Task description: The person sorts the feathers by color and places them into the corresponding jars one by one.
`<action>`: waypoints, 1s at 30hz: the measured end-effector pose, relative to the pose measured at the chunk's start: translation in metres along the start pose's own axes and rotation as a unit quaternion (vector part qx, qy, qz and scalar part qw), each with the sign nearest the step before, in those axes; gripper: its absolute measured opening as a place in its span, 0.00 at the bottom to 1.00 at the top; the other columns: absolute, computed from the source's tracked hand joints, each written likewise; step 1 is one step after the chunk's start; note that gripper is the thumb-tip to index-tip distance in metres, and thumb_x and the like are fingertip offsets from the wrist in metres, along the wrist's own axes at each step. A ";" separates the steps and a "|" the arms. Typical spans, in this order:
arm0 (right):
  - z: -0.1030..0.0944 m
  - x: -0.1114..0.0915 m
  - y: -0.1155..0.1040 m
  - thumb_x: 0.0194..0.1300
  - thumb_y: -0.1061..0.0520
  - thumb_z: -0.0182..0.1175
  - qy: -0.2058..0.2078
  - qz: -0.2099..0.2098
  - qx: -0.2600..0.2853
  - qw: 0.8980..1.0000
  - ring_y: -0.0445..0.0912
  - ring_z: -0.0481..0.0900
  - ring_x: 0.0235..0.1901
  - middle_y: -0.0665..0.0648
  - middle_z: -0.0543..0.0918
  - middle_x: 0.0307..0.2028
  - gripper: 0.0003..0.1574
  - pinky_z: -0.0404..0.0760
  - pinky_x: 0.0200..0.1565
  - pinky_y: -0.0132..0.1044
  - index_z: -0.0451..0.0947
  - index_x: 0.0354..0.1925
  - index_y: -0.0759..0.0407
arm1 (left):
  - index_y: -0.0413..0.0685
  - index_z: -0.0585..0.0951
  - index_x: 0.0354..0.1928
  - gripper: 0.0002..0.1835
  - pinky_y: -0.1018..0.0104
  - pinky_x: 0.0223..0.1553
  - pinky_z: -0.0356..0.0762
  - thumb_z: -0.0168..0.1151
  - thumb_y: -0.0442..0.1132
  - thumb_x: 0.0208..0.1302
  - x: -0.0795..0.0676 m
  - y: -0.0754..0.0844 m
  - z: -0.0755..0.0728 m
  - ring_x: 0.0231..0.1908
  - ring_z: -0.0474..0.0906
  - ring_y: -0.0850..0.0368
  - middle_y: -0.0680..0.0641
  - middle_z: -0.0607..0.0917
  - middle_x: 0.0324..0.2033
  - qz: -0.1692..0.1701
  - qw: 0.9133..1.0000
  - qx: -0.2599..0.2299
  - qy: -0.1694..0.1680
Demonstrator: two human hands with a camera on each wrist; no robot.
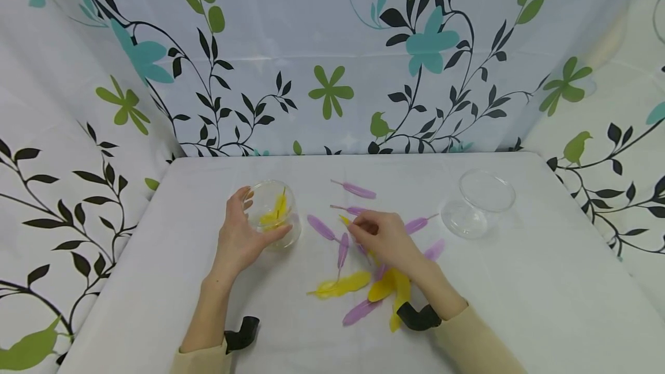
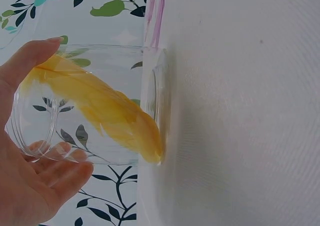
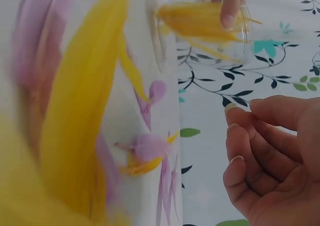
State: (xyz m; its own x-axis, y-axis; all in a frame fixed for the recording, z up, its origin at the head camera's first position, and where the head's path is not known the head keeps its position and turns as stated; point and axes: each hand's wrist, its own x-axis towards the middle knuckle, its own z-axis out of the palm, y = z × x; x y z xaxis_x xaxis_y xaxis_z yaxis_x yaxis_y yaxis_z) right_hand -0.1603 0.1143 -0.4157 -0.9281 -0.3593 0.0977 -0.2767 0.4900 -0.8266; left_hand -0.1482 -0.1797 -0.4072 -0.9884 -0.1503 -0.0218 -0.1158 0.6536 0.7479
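Observation:
My left hand (image 1: 243, 241) grips a clear cup (image 1: 292, 229) on the left, thumb and fingers at either side of its upper part. Yellow feathers (image 2: 95, 96) lean inside the cup; stems show near the mouth in the right wrist view. My right hand (image 1: 387, 241) hovers over scattered feathers, fingers loosely curled, thumb and index tips close together. In the right wrist view no feather shows between those fingertips (image 3: 231, 107). From the head, a small yellow feather tip (image 1: 344, 220) appears right beside them. A purple feather (image 1: 322, 227) lies between the hands.
Below the right hand lie several purple and yellow feathers, including a yellow one (image 1: 340, 286) and a purple one (image 1: 362, 311). A second clear cup (image 1: 464, 219) stands at the right. Leaf-patterned cloth (image 1: 332, 51) hangs behind the white table (image 1: 519, 305).

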 end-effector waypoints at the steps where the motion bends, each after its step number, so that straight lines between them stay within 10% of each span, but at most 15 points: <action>1: -0.001 -0.002 0.001 0.70 0.52 0.63 0.000 0.001 -0.002 1.000 0.43 0.78 0.26 0.47 0.82 0.26 0.09 0.82 0.31 0.32 0.85 0.39 0.56 | 0.53 0.46 0.77 0.63 0.36 0.65 0.66 0.78 0.59 0.48 0.000 0.000 0.000 0.71 0.62 0.38 0.38 0.63 0.72 -0.001 1.000 0.000 0.000; 30: -0.022 -0.014 0.032 0.65 0.57 0.66 -0.111 0.062 -0.103 0.986 0.42 0.73 0.25 0.47 0.79 0.23 0.04 0.77 0.30 0.31 0.83 0.32 0.54 | 0.54 0.46 0.77 0.63 0.35 0.65 0.65 0.78 0.59 0.48 0.001 0.000 0.000 0.71 0.62 0.38 0.39 0.64 0.72 -0.006 1.000 0.000 -0.002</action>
State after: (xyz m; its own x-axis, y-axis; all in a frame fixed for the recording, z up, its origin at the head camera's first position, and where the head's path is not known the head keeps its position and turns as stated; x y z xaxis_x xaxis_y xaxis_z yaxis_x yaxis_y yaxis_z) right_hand -0.1619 0.1525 -0.4316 -0.8870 -0.4400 -0.1403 -0.2298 0.6841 -0.6922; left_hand -0.1488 -0.1797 -0.4076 -0.9872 -0.1561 -0.0337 -0.1287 0.6521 0.7471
